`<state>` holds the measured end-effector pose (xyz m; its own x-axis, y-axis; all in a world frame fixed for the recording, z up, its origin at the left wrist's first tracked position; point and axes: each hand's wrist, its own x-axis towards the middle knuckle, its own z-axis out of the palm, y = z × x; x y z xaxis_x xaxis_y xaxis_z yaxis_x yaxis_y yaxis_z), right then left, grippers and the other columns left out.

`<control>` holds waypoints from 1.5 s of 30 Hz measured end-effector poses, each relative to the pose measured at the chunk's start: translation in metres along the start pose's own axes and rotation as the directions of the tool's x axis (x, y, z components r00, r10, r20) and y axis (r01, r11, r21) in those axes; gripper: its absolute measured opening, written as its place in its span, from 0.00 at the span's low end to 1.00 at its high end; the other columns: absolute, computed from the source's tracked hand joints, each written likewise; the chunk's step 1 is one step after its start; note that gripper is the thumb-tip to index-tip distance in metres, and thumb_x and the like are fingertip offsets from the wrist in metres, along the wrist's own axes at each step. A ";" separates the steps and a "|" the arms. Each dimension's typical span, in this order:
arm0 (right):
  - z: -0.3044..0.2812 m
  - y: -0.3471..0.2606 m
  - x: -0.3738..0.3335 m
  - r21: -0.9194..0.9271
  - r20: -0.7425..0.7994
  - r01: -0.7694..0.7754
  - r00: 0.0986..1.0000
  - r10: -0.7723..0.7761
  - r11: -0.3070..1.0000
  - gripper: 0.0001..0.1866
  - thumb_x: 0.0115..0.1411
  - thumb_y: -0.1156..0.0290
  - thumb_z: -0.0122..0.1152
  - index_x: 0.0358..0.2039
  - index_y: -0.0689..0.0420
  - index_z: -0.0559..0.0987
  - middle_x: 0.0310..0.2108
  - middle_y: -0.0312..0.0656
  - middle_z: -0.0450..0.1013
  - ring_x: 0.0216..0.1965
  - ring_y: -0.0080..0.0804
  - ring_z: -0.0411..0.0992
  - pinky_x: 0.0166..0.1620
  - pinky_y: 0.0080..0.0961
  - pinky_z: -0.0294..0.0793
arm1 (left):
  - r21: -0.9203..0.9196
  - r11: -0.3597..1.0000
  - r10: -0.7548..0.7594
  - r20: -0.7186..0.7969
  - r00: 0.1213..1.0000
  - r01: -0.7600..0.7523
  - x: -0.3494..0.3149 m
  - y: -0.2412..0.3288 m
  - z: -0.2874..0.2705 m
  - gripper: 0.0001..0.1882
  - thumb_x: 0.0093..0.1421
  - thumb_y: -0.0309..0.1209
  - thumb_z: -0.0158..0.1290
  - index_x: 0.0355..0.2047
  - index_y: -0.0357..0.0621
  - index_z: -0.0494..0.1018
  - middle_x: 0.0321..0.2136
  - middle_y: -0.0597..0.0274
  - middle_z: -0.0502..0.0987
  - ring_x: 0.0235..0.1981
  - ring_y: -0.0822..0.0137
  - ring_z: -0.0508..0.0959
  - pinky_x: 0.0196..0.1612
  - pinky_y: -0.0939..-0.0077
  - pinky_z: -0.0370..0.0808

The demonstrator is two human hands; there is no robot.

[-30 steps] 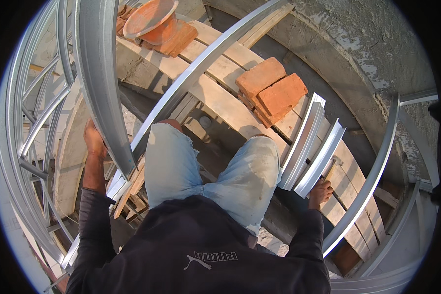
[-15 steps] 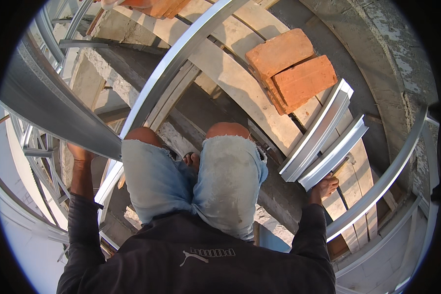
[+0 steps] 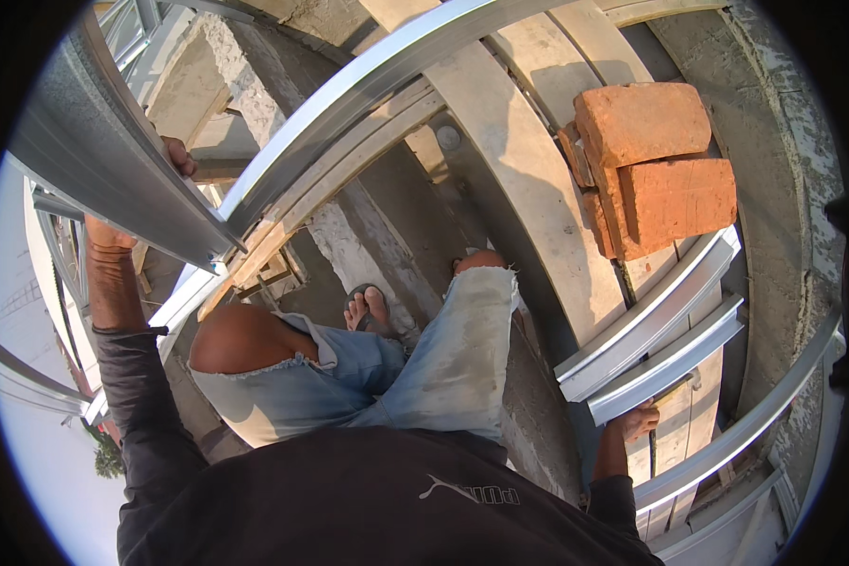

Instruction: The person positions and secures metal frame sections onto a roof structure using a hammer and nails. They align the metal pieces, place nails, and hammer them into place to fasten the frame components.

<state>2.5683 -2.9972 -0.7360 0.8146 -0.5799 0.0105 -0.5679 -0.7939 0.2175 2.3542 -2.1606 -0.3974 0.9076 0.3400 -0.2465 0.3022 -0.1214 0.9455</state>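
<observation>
Closest in, a dark shirt [image 3: 368, 500], then faded jeans [image 3: 443, 363] with the knees spread, and here's the left hand [image 3: 110, 234] on the big channel [image 3: 94, 160]! It's closed around the metal, palm side mostly out of sight beneath, fingers [image 3: 178, 158] curling up at the far edge. The channel lies right across that hand, its narrow end angled down to the long rail [image 3: 349, 85], just ahead of the left knee.

Over to the right hand [image 3: 638, 422]: fingers folded, apparently around the handle of what looks like a hammer [image 3: 674, 388], which points away over the planks [image 3: 528, 179]. Just left of that hand sits the near end of the lower strip [image 3: 670, 358]; whether they touch, I can't tell. The upper strip [image 3: 646, 316] runs alongside, a little farther out.

Between the legs, a sandalled foot [image 3: 368, 307] on rough concrete. Beyond the strips, bricks [image 3: 656, 170] sit stacked on the planks, close to the upper strip's far end. And past them all, a concrete ledge [image 3: 764, 170] curves down the right side.
</observation>
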 end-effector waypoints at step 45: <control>-0.307 -0.154 -0.113 0.573 -0.257 0.770 -0.158 -0.953 -0.282 0.21 0.74 0.57 0.55 0.50 0.65 0.69 0.22 0.49 0.71 0.24 0.46 0.73 0.32 0.45 0.71 | 0.578 0.816 0.572 -0.804 0.163 -0.010 -0.011 -0.024 0.083 0.23 0.66 0.45 0.42 0.34 0.36 0.76 0.34 0.33 0.80 0.40 0.33 0.80 0.48 0.46 0.74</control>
<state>2.6003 -2.7530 -0.4714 0.4433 0.8954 0.0417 0.7194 -0.3276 -0.6125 2.3617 -2.2389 -0.4348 0.0866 0.7359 0.6715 0.4065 -0.6415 0.6506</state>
